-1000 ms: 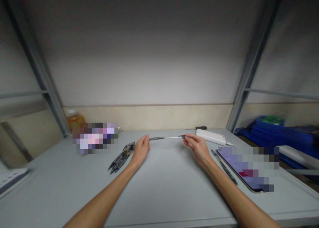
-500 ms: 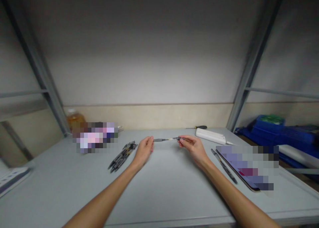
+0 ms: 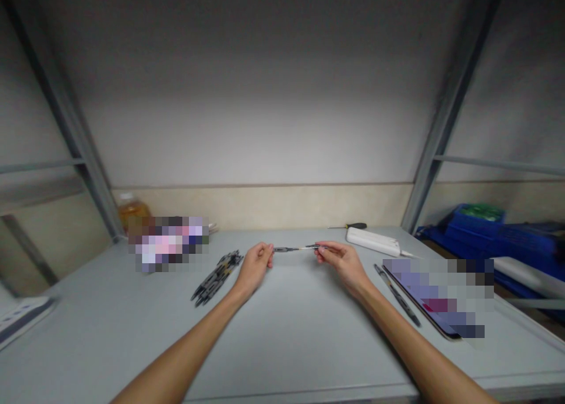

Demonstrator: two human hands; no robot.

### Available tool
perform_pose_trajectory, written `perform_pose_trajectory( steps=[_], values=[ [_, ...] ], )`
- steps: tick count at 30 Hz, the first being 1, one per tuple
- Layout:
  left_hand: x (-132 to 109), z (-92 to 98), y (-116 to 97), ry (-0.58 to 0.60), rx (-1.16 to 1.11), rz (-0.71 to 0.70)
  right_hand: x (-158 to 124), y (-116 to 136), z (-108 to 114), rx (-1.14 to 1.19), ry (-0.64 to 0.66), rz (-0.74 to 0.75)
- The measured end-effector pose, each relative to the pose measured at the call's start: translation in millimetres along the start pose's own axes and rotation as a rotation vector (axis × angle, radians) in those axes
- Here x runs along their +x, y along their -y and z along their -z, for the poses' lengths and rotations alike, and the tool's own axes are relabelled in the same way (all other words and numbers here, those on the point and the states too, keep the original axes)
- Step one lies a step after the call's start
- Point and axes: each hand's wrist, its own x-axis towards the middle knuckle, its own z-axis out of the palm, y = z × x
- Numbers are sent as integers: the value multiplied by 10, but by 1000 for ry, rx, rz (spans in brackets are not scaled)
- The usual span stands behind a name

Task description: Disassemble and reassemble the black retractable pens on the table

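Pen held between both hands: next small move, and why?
Probably slide the dark barrel piece in the right hand toward the grey grip section pinched by the left hand: the thin pale refill between them is exposed, so the halves look unjoined.

Faintly glossy: slim grey plastic pen (image 3: 295,249), centre; smooth, matt: grey tabletop (image 3: 282,333), lower frame; shiny dark plastic pen bundle (image 3: 217,277), centre-left.

You face a pale grey desk (image 3: 286,333) set against a plain wall (image 3: 265,98), lit brightest low down, above a beige strip (image 3: 265,207). Slanting grey metal uprights (image 3: 445,109) frame both sides; blue crates (image 3: 494,233) sit at your right.
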Motion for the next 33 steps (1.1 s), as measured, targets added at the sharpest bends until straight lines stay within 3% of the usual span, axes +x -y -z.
perform_pose_trajectory(
  steps=[12, 20, 27, 33],
  values=[
    [7, -10, 35, 26, -128, -1, -26, 34, -31, -79, -3, 1],
    [7, 19, 8, 41, -244, 51, -56, 66, -51, -396, 85, -55],
    [-3, 25, -5, 59, -302, 82, -53, 64, -23, -384, 168, -116],
    [21, 11, 40, 26, -380, 163, -37, 98, -16, -408, 74, 67]
  ],
)
